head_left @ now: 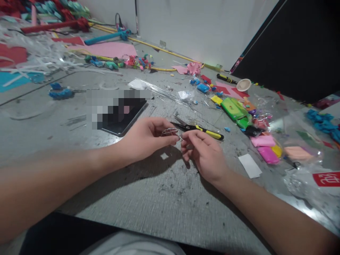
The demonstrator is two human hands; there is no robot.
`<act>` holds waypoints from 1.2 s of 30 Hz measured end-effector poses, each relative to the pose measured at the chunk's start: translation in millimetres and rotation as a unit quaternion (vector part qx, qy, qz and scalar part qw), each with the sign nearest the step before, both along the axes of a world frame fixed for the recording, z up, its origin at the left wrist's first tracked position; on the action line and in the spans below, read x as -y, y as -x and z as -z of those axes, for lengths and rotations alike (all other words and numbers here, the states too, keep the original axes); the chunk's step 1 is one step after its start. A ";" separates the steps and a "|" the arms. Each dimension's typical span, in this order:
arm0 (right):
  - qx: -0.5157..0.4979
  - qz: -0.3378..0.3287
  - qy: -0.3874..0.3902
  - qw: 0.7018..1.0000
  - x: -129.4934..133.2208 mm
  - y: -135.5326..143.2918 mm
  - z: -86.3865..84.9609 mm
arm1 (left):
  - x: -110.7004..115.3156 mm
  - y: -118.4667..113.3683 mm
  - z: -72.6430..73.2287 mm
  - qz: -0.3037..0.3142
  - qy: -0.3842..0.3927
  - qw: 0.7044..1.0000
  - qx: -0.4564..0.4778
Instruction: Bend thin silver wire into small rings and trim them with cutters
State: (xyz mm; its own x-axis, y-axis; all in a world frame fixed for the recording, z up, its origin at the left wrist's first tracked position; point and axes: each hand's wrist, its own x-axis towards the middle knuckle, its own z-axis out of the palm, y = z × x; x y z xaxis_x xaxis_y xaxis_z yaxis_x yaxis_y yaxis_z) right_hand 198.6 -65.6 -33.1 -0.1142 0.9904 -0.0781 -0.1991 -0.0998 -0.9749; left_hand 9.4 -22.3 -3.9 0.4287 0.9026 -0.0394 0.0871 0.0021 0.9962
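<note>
Between my two hands a thin silvery wire (170, 130) is bent into a small loop. My left hand (148, 136) pinches the loop between thumb and fingers. At the wire's right end, the thumb and forefinger of my right hand (203, 150) close on it. Just beyond my fingers lie black and yellow scissors (204, 131), their blades pointing left. A dark phone or tablet (124, 120), partly blurred out, rests on the table behind my left hand.
Straight wires (162, 92) lie farther back. Colourful clay packets (233, 108) and a white paper piece (249, 165) are on the right. Clear plastic strips (50, 53) heap up at left. A blue clay piece (61, 92) sits at mid-left. A white panel (186, 32) stands behind.
</note>
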 end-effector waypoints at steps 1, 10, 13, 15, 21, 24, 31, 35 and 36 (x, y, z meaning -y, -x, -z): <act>0.030 0.013 -0.011 0.999 1.6 -0.2 -2.0 | 0.9 -0.3 -1.5 -0.014 -0.040 0.999 -0.033; 0.107 -0.023 0.008 0.994 7.1 6.4 -12.0 | 5.8 2.3 0.4 -0.003 -0.274 0.945 -0.177; 0.103 -0.034 0.012 0.994 4.2 4.1 -10.1 | 4.8 2.9 1.0 0.005 -0.284 0.939 -0.193; 0.131 -0.026 -0.012 0.991 3.0 2.6 -10.0 | 3.8 2.9 0.6 0.018 -0.293 0.933 -0.207; 0.227 -0.009 -0.111 0.968 4.4 0.9 -13.2 | 1.7 3.2 -1.3 0.050 -0.250 0.945 -0.203; 0.262 0.009 -0.178 0.949 3.3 -3.4 -11.8 | 0.5 3.2 -0.3 0.046 -0.109 0.988 -0.097; 0.355 0.019 -0.337 0.872 -1.9 -14.0 -15.3 | -0.7 2.5 -0.3 0.061 0.065 0.996 0.016; 0.385 0.022 -0.418 0.823 -0.4 -13.0 -18.3 | 0.6 2.5 -1.6 0.067 0.093 0.993 0.018; 0.388 0.023 -0.425 0.817 -0.1 -12.8 -18.2 | 0.9 2.4 -1.7 0.069 0.093 0.993 0.016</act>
